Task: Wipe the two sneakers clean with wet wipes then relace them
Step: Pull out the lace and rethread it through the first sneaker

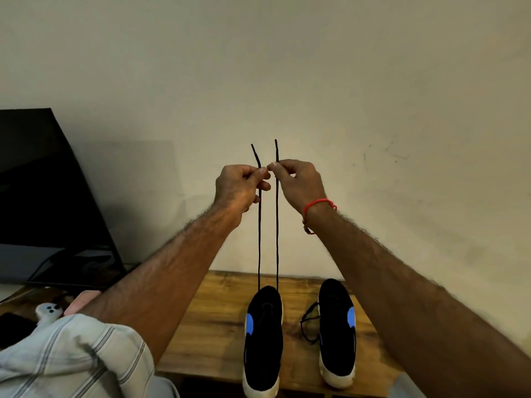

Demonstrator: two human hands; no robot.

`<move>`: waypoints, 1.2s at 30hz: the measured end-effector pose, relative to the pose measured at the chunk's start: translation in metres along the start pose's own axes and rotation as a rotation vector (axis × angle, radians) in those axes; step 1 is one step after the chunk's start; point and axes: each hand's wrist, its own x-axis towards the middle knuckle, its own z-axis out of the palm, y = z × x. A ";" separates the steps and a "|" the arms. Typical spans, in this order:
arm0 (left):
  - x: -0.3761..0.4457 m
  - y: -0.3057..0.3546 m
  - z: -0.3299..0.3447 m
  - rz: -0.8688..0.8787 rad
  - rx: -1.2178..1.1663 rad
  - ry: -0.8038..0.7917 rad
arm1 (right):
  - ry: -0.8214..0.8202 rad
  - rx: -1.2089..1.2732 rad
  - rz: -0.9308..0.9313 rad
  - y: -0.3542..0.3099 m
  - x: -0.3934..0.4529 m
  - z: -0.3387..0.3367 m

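Here, left hand [240, 186] and right hand [297, 182] each pinch one raised black shoelace [277, 225] end, grip closed; the lace runs taut down to the left sneaker [263, 340] on the bench [212, 326].

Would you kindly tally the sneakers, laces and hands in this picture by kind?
Sneakers: 2, the left sneaker and the right sneaker
Laces: 2, the held lace and the loose lace
Hands: 2, the left hand and the right hand
Total: 6
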 end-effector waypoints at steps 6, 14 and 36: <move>0.003 0.004 -0.004 0.093 0.129 -0.023 | -0.025 -0.104 -0.064 -0.006 0.001 0.000; 0.014 0.000 -0.006 0.144 0.289 -0.029 | -0.072 -0.177 -0.097 -0.008 0.004 0.001; -0.014 -0.240 -0.036 -0.068 1.003 -0.281 | -0.462 -0.337 0.173 0.192 -0.084 0.048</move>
